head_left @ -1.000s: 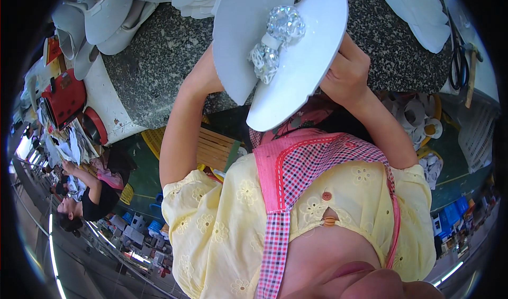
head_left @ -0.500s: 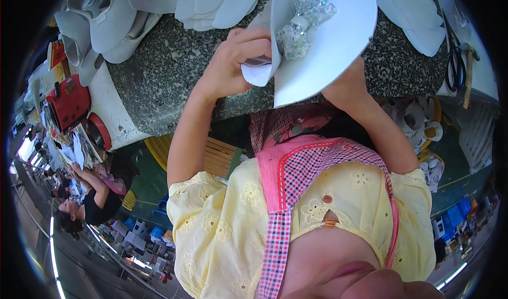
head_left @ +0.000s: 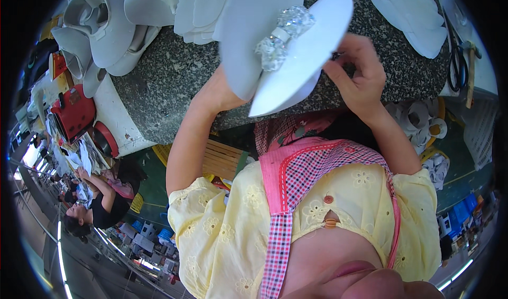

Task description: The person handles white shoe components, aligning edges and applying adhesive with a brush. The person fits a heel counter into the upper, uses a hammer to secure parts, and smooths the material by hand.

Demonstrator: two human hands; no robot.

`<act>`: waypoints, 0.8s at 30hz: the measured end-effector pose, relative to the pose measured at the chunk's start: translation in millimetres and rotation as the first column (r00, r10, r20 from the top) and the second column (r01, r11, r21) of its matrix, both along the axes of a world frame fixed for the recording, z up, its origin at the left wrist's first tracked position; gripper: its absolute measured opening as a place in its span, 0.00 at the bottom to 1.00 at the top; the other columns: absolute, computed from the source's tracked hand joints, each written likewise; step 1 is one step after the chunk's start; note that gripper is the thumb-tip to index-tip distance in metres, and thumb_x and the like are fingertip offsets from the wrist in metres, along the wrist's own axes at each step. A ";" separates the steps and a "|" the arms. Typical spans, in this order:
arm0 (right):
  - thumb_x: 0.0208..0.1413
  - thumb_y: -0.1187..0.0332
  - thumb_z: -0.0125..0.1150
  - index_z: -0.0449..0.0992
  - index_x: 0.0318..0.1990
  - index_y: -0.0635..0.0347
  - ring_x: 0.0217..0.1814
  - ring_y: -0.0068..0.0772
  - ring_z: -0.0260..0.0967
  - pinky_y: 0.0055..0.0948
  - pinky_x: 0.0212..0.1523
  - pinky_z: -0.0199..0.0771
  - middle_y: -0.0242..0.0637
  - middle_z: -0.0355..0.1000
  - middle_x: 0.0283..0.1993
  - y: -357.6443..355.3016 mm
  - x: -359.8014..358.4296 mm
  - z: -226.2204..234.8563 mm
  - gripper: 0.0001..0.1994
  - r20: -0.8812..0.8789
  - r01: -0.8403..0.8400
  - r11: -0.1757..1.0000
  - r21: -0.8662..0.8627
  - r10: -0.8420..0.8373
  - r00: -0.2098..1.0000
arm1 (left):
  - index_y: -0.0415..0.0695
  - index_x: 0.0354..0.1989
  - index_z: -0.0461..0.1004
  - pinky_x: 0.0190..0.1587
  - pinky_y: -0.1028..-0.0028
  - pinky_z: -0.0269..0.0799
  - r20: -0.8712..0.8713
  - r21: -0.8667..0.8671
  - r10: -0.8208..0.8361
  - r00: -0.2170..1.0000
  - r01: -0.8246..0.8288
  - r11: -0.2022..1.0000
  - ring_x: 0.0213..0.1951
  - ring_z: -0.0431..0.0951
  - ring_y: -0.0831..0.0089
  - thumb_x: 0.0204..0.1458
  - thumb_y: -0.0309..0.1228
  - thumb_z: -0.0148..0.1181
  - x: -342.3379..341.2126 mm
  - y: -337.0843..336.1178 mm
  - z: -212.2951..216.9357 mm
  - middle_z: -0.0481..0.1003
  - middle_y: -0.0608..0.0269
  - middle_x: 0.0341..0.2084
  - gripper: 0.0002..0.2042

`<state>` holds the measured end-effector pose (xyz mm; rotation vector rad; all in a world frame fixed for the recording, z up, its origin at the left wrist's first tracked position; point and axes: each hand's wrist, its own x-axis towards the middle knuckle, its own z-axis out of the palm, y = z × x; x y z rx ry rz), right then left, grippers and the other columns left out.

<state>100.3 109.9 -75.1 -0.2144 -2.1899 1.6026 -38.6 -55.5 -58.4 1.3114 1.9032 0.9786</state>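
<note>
A white shoe upper is held up over the speckled stone slab, its two broad flaps spread apart. A bow of clear, sparkling beads sits in the fold between the flaps. My left hand grips the upper from the left; its fingers are hidden behind the near flap. At the right edge of the upper is my right hand, fingers curled and thumb bent toward them, the tips closed at that edge. Whether these tips also hold something small cannot be seen.
Finished-looking white uppers are heaped at the far left, beside stacked flat white pieces. More white cut pieces lie far right, near black-handled scissors and a hammer. A red box stands left; another person works beyond.
The upper has shifted left and turned, so both flaps now face up around the bow. My right hand has come out from behind it to its right edge; my left fingers are now hidden.
</note>
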 end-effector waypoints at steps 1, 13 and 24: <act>0.39 0.74 0.64 0.69 0.37 0.59 0.31 0.19 0.68 0.17 0.25 0.63 0.31 0.70 0.34 -4.0 -1.2 -2.1 0.15 -0.017 0.102 0.994 -0.050 -0.103 0.995 | 0.45 0.28 0.64 0.41 0.73 0.67 0.001 0.001 -0.003 1.000 0.003 1.000 0.37 0.70 0.70 0.38 0.28 0.60 -0.9 1.5 2.5 0.68 0.62 0.33 0.11; 0.40 0.78 0.63 0.65 0.41 0.67 0.32 0.17 0.68 0.14 0.30 0.65 0.36 0.72 0.30 -14.3 -7.1 2.7 0.18 0.057 0.296 0.889 -0.350 -0.295 0.954 | 0.46 0.41 0.69 0.46 0.70 0.62 -0.123 0.150 0.052 0.991 -0.033 0.988 0.43 0.68 0.60 0.29 0.27 0.62 -2.8 -3.5 -9.7 0.72 0.60 0.35 0.24; 0.44 0.76 0.58 0.70 0.35 0.67 0.29 0.19 0.68 0.17 0.30 0.68 0.33 0.72 0.28 -3.9 5.0 -2.4 0.09 0.187 0.301 0.865 -0.403 -0.244 0.952 | 0.45 0.35 0.70 0.48 0.66 0.51 -0.221 0.158 -0.085 0.971 0.122 0.980 0.44 0.65 0.62 0.27 0.32 0.61 -6.2 -0.8 -19.9 0.70 0.62 0.35 0.20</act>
